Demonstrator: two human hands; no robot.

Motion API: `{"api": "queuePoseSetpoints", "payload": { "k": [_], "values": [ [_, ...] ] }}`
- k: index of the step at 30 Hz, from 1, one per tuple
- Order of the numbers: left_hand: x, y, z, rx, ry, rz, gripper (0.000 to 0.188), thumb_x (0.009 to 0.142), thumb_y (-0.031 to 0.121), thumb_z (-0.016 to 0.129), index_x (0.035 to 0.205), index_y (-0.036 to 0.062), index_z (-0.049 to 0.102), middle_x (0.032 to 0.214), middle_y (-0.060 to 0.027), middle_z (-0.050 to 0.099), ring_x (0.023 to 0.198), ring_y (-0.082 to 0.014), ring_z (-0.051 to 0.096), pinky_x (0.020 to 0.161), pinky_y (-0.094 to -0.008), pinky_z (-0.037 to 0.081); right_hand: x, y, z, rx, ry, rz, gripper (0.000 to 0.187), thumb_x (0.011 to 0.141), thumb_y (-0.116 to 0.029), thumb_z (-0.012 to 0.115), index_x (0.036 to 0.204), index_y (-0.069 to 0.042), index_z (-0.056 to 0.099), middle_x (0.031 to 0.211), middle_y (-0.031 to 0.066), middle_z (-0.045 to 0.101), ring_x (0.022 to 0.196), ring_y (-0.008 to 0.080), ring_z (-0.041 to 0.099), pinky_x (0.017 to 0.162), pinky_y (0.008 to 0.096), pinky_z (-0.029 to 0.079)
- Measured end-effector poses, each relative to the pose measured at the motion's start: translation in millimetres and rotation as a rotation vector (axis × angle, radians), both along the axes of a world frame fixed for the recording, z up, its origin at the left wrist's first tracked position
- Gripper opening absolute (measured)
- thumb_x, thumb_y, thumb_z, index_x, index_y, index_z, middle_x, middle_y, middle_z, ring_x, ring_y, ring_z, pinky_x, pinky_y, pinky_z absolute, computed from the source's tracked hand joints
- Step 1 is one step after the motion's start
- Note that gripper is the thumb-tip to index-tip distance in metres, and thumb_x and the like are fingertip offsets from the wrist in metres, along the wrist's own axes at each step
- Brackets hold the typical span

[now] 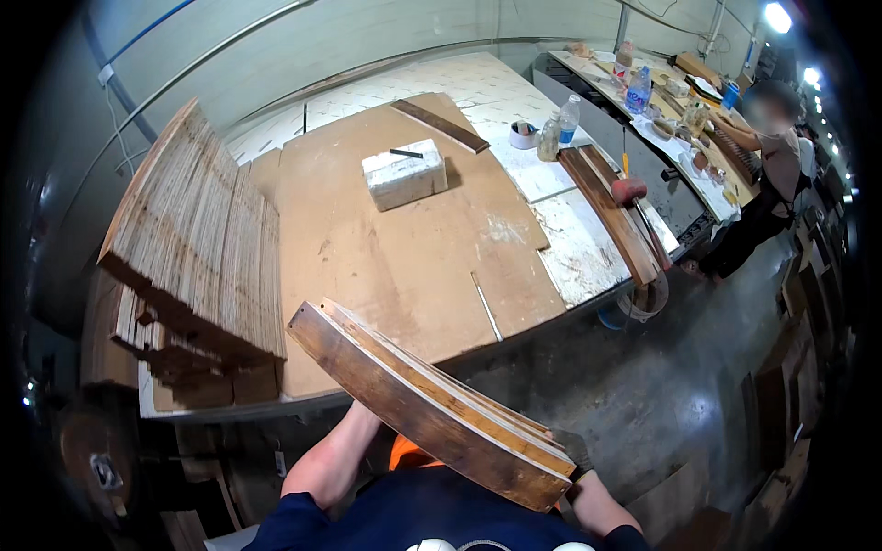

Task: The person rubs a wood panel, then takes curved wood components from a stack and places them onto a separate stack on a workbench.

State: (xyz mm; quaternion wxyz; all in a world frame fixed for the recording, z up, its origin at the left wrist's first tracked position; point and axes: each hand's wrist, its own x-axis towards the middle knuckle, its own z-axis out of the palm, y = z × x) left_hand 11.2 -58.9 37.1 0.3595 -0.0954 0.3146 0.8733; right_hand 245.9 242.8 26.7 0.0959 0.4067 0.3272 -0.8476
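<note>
Several brown wooden planks [441, 404], pressed together in a stack, slant across in front of my body. Their left end overlaps the table's front edge, and the right end is low, close to me. My right hand [577, 455], in a dark glove, grips that right end; its fingers are mostly hidden. From below left, my left forearm [335, 455] reaches up under the planks and supports them, with the hand itself out of sight behind the wood. On the table beyond lies a sheet of brown cardboard [367, 266].
A tall stack of boards [197, 230] stands at the table's left. A white block [404, 174] with a small dark strip and a dark plank [439, 125] lie farther back. At right are bottles [570, 115], more planks [606, 211], a red mallet [628, 191] and a person [772, 156] at another bench.
</note>
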Motion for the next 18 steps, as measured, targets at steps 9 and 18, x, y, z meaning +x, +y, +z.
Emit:
{"api": "queuePoseSetpoints", "payload": {
  "k": [9,18],
  "values": [
    [-92.9,-57.8,21.3,-0.054,-0.001,-0.077,0.046,0.098,0.04,0.037,0.128,0.0056,0.048,0.125,-0.0129,0.052,0.117,-0.0255,0.049,0.097,-0.0432,0.044,-79.7,-85.9,-4.9,-0.327,0.013,-0.02,0.044,0.082,-0.022,0.067,0.116,0.005,0.057,0.108,0.0168,0.064,0.094,0.0255,0.063,0.085,0.0366,0.051],
    [-141.9,-76.1,27.5,-0.067,-0.015,-0.066,0.046,0.098,0.04,0.037,0.127,0.0055,0.048,0.124,-0.0132,0.053,0.117,-0.0258,0.049,0.097,-0.0435,0.045,-122.2,-123.5,-1.9,-0.408,0.015,-0.048,0.045,0.082,-0.021,0.067,0.117,0.004,0.057,0.11,0.0168,0.063,0.097,0.0262,0.062,0.087,0.038,0.05]
  ]
}}
